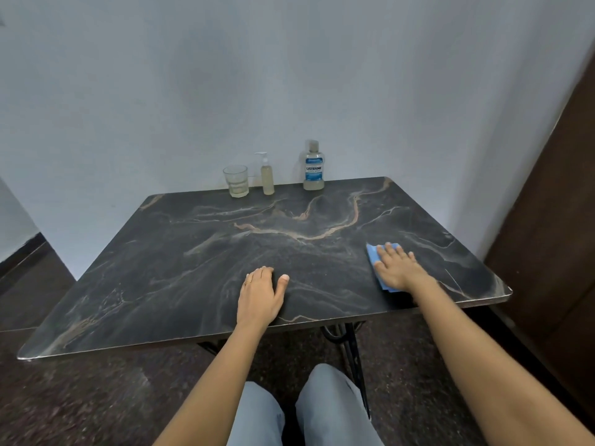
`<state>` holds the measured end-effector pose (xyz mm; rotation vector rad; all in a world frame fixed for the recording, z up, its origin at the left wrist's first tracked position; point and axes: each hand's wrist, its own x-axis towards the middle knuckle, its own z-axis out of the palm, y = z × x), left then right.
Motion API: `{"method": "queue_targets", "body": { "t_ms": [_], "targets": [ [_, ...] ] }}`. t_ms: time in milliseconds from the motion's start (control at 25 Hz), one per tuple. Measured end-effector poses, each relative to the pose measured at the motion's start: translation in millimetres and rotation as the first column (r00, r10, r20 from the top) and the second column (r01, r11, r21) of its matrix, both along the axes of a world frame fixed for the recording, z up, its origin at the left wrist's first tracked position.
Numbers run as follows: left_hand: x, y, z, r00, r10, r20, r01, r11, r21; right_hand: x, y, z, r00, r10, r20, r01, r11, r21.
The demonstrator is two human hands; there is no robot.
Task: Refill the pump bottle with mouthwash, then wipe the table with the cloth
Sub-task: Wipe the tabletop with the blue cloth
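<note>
**A:** What do we count along the far edge of the desk [161,268], starting from the left?

**B:** We count three containers standing upright by the wall. First is one clear glass [235,181] with a little pale liquid. Just beside it is one slim pump bottle [267,175], pump head on, with pale liquid inside. A little apart stands one mouthwash bottle [313,170] with a blue label and its cap on.

**A:** And nearer to us?

**B:** We see two hands and one cloth. Our left hand [259,296] rests palm down near the middle of the front edge, fingers relaxed, holding nothing, with one ring [248,282] on it. Further right, one blue cloth [373,254] lies flat near the right front corner. Our right hand [399,267] presses down on it with straight, spread fingers, not curled round it.
</note>
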<state>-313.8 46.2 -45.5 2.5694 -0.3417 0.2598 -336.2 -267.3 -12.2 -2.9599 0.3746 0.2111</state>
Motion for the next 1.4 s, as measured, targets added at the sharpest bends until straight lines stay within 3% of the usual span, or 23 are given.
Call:
{"method": "queue_targets", "body": {
  "t_ms": [200, 360, 480, 640, 880, 1120, 1400],
  "targets": [
    [2, 1, 0, 1.000, -0.005, -0.005, 0.005, 1.000, -0.028, -4, 103, -6, 0.956, 0.292, 0.039, -0.293, 0.956, 0.008],
    [12, 6, 4, 0.999, -0.017, -0.046, 0.015, 0.998, -0.060, -66, 100, -2, 0.898, 0.430, 0.093, -0.436, 0.899, 0.052],
    [23, 13, 6, 0.999, -0.030, -0.029, 0.029, 0.999, -0.019, -91, 45, 0, 0.943, 0.323, 0.072, -0.324, 0.946, -0.007],
    [31, 22, 3, 1.000, -0.008, -0.012, 0.007, 1.000, -0.024, -58, -23, 2, 0.998, 0.068, 0.015, -0.068, 0.998, -0.003],
    [31, 18, -1, 0.999, 0.027, 0.022, -0.026, 0.999, -0.047, 68, 12, -5, 0.999, -0.004, 0.033, 0.003, 1.000, 0.014],
    [29, 20, -1, 0.998, 0.070, 0.004, -0.069, 0.988, -0.140, 105, 114, -4, 0.970, 0.240, 0.019, -0.240, 0.971, 0.000],
    [35, 24, -1, 0.998, 0.068, -0.010, -0.068, 0.962, -0.264, 5, 165, -6, 0.810, 0.581, 0.079, -0.582, 0.813, -0.011]
  ]
}}
